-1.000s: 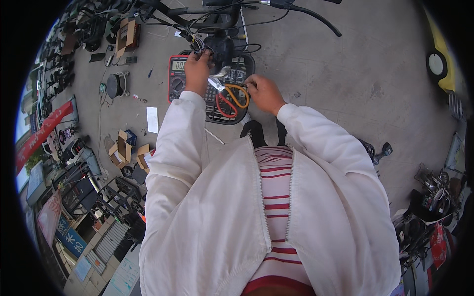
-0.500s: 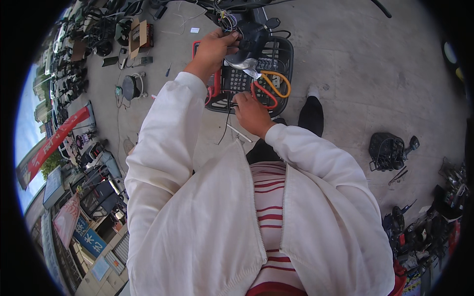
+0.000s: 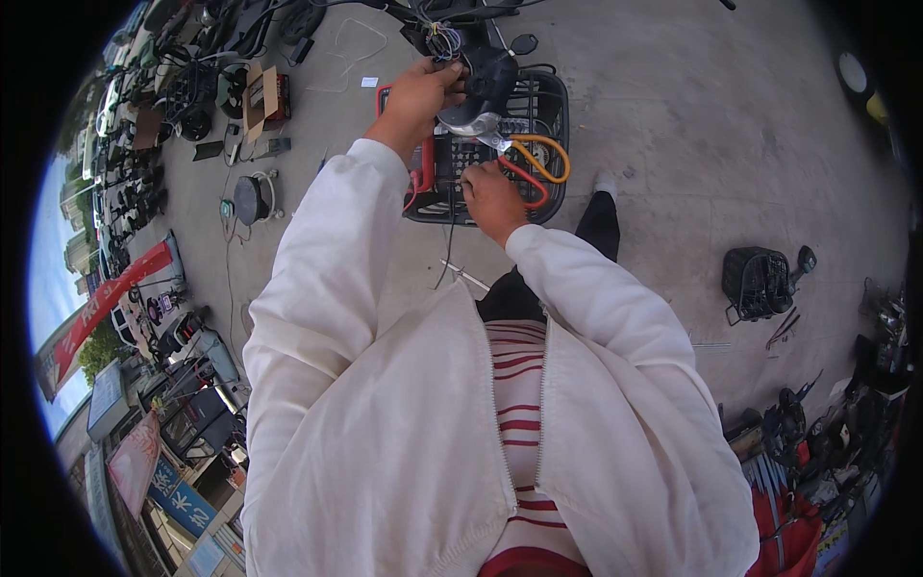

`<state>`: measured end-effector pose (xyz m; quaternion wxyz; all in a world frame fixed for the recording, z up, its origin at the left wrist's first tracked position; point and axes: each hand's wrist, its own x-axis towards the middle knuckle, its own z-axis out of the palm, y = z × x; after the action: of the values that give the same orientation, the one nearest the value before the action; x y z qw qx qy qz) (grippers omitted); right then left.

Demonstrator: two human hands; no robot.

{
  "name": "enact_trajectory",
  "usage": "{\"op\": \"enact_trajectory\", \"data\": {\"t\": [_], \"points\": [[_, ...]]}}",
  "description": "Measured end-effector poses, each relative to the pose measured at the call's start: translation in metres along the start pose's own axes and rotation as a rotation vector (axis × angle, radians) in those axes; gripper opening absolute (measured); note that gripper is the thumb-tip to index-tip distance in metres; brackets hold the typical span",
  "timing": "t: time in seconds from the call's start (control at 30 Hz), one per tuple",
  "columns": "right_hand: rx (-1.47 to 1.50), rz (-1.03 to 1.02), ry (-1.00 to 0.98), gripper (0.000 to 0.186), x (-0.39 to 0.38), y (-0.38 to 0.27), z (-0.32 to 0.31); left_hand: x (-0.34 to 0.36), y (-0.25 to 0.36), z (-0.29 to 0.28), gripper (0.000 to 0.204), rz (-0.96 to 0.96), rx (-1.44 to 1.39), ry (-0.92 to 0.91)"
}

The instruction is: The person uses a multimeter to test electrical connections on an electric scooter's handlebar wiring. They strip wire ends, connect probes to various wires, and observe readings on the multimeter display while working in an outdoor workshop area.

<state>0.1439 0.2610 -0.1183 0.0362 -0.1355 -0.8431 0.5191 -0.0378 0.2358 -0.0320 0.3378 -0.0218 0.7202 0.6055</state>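
My left hand (image 3: 420, 101) is closed on the edge of a black headlight housing (image 3: 493, 82) on the front of a two-wheeler, thumb on its near side. A bundle of thin coloured wires (image 3: 441, 40) sticks out just beyond those fingertips. Lower down, my right hand (image 3: 495, 202) is over the black front basket (image 3: 563, 115), its fingers pinched together. What they hold is hidden; a thin black cable (image 3: 452, 231) hangs close by. Scissors with one orange and one red handle loop (image 3: 565, 165) lie in the basket beside that hand. A red-edged device (image 3: 427, 159) is at the basket's left side.
On the concrete ground at left are an open cardboard box (image 3: 274, 96) and a round dark object (image 3: 252, 199) with a cord. Another black basket (image 3: 755, 283) lies at right. Parked two-wheelers (image 3: 144, 192) line the far left, and piled parts (image 3: 808, 423) fill the lower right.
My right hand has moved slightly up, toward the headlight housing, with its fingers still pinched. My left hand keeps its hold on the housing. The whole view has shifted a little.
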Motion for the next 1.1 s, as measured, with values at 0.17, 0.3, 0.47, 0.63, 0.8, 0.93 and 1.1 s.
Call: {"op": "enact_trajectory", "data": {"t": [0.17,0.3,0.47,0.63,0.8,0.93,1.1], "points": [[0.207,-0.023,-0.002,0.009,-0.008,0.006,-0.009,0.0,0.002,0.002,0.014,0.016,0.034,-0.016],[0.355,0.058,-0.063,0.011,-0.025,0.008,-0.013,0.004,-0.004,-0.002,0.013,-0.01,-0.024,-0.01],[0.477,0.033,-0.041,0.012,-0.032,0.002,-0.018,0.002,-0.002,0.005,0.012,-0.01,-0.076,0.017],[0.567,0.067,-0.116,0.011,-0.029,-0.008,-0.033,0.003,-0.006,0.005,0.012,0.007,-0.105,0.026],[0.619,0.133,-0.126,0.011,-0.025,-0.007,-0.037,0.004,-0.008,0.003,0.013,0.001,-0.094,0.021],[0.497,0.026,-0.151,0.012,-0.027,0.001,-0.031,0.005,-0.007,0.002,0.014,-0.008,-0.098,0.012],[0.397,-0.016,-0.252,0.013,-0.036,-0.008,-0.03,0.005,-0.007,0.003,0.016,-0.011,-0.097,0.009]]}}
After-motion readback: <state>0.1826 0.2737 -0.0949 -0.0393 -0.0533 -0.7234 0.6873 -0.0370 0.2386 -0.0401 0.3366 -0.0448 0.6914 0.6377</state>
